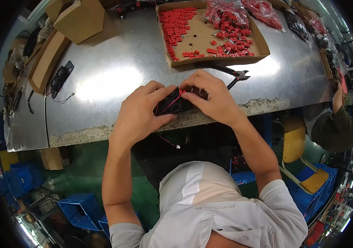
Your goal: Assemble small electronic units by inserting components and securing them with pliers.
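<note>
Fingers (193, 96) of both hands clamp a black fan (172, 104); pliers (231, 74) and cardboard tray (263, 46) lie beyond.

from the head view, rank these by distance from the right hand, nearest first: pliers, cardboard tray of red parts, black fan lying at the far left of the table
From the right hand:
1. Pliers, just beyond the hand, slightly to its right.
2. Cardboard tray of red parts, farther back on the table.
3. Black fan, far left on the table, past the left hand.

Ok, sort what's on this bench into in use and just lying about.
In use: black fan held by left hand and right hand; its red wire.
Lying about: pliers, tray of red parts, spare fan, cardboard boxes.
</note>
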A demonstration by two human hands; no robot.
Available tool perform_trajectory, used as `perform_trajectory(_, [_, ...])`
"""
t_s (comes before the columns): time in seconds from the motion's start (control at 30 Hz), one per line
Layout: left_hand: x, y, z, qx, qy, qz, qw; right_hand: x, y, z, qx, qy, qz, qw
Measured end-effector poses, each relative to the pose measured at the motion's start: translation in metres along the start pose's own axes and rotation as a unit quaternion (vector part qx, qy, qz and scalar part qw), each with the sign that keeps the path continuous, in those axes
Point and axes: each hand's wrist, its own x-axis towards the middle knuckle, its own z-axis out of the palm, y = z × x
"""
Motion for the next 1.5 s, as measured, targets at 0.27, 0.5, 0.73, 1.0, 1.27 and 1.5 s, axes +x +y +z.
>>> perform_trajectory(0.27, [0.001, 0.0, 0.001, 0.0, -0.002, -0.001, 1.0, 0.003, 0.001, 0.002, -0.052, -0.015, -0.035, 0.998])
perform_trajectory(0.5, [0.002, 0.001, 0.0, -0.02, -0.003, -0.02, 1.0, -0.004, -0.003, -0.016, -0.073, -0.032, -0.004, 0.997])
perform_trajectory(0.73, [0.003, 0.003, -0.001, 0.021, -0.007, 0.009, 1.0, -0.027, 0.017, -0.06, -0.371, -0.059, -0.016, 0.927])
perform_trajectory(1.0, [0.002, -0.001, -0.003, 0.004, -0.01, -0.002, 1.0, -0.015, 0.025, -0.048, -0.326, -0.024, -0.039, 0.944])
perform_trajectory(1.27, [0.003, 0.003, -0.001, 0.006, -0.008, -0.001, 1.0, 0.02, -0.009, -0.041, 0.519, 0.143, -0.023, 0.842])
perform_trajectory(1.5, [0.0, 0.006, -0.002, -0.018, -0.018, -0.026, 0.999, 0.039, -0.035, -0.003, 0.505, 0.117, -0.016, 0.855])
